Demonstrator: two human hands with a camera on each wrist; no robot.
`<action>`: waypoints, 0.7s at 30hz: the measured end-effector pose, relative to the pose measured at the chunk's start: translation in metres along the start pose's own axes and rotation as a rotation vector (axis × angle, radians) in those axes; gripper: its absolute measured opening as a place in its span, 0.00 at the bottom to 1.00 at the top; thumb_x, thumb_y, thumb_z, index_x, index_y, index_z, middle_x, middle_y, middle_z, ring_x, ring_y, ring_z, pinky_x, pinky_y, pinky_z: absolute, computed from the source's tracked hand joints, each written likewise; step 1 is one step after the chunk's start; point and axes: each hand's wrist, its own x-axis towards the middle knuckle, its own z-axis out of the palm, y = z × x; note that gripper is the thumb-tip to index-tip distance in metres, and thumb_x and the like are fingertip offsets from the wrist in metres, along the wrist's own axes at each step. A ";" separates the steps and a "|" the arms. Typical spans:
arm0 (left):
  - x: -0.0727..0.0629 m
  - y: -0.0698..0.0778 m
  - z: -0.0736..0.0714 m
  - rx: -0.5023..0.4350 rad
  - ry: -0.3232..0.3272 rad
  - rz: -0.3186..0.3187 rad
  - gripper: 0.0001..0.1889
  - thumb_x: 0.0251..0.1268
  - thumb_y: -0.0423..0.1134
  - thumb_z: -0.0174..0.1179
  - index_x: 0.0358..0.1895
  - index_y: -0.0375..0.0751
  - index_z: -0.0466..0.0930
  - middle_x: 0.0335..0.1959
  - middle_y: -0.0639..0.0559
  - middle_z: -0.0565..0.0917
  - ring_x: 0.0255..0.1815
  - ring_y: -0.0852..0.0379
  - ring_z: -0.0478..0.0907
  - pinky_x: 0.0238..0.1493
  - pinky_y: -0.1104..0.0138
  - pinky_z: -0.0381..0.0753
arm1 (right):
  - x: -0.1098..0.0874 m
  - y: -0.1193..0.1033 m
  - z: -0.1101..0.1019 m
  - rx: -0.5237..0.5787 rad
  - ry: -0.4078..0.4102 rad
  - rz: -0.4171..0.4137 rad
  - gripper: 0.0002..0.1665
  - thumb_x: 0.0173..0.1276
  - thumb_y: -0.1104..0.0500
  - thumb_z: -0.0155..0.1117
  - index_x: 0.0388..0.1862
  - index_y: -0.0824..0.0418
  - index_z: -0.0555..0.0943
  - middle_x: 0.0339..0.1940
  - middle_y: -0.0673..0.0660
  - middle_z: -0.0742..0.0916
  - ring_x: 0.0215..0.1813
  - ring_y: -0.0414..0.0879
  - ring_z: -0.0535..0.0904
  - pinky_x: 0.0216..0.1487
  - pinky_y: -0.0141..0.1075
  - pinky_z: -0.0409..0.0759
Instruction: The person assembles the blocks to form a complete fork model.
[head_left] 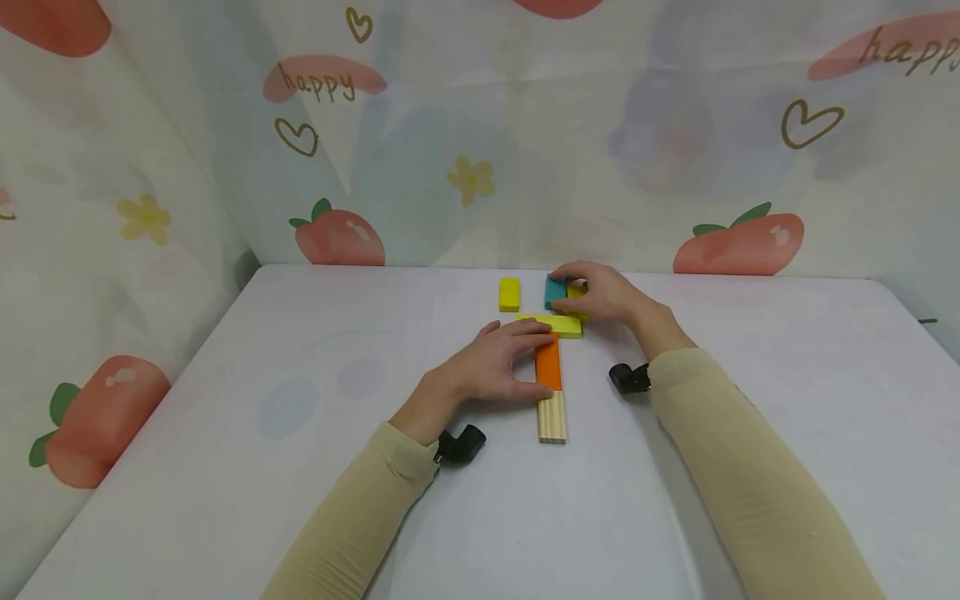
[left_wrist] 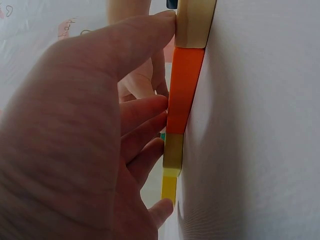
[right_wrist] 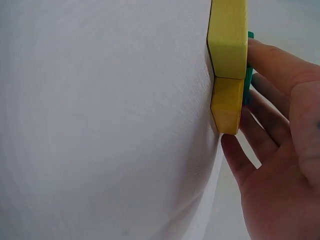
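My left hand (head_left: 498, 362) spreads over the row of blocks. In the left wrist view its thumb touches the plain wooden block (left_wrist: 192, 25), while its fingers rest by the orange block (left_wrist: 184, 92) and the blocks beyond. A yellow-green block (head_left: 572, 326) lies crosswise at the far end of the orange one. My right hand (head_left: 603, 292) pinches a teal block (head_left: 555, 290) between thumb and fingers at the back. Beside the teal block is a yellow block (head_left: 576, 292), partly hidden by this hand; whether the teal block rests on it I cannot tell.
Another yellow block (head_left: 509, 295) stands to the left of the teal one, near the back edge of the white table (head_left: 300, 517). A patterned cloth (head_left: 525, 167) hangs behind the table. Each wrist carries a small black camera (head_left: 461, 444).
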 end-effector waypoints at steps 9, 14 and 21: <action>0.000 0.000 0.000 -0.003 0.006 0.006 0.38 0.64 0.58 0.65 0.75 0.47 0.68 0.76 0.54 0.66 0.77 0.60 0.56 0.77 0.48 0.46 | 0.000 -0.001 -0.001 0.006 0.007 -0.005 0.32 0.70 0.55 0.69 0.70 0.63 0.74 0.72 0.64 0.73 0.71 0.63 0.67 0.71 0.58 0.63; 0.000 -0.001 0.000 -0.005 0.008 0.007 0.38 0.64 0.58 0.65 0.75 0.48 0.69 0.75 0.55 0.66 0.77 0.61 0.57 0.77 0.48 0.46 | 0.000 -0.004 -0.001 0.009 0.003 -0.005 0.32 0.69 0.55 0.69 0.69 0.63 0.75 0.71 0.64 0.74 0.69 0.62 0.68 0.71 0.58 0.63; 0.000 0.000 0.000 -0.004 0.004 0.001 0.38 0.64 0.58 0.65 0.75 0.48 0.69 0.76 0.55 0.66 0.77 0.61 0.57 0.77 0.48 0.46 | 0.000 -0.003 0.001 0.001 0.001 -0.005 0.31 0.69 0.54 0.70 0.68 0.62 0.76 0.69 0.65 0.75 0.68 0.62 0.68 0.72 0.58 0.62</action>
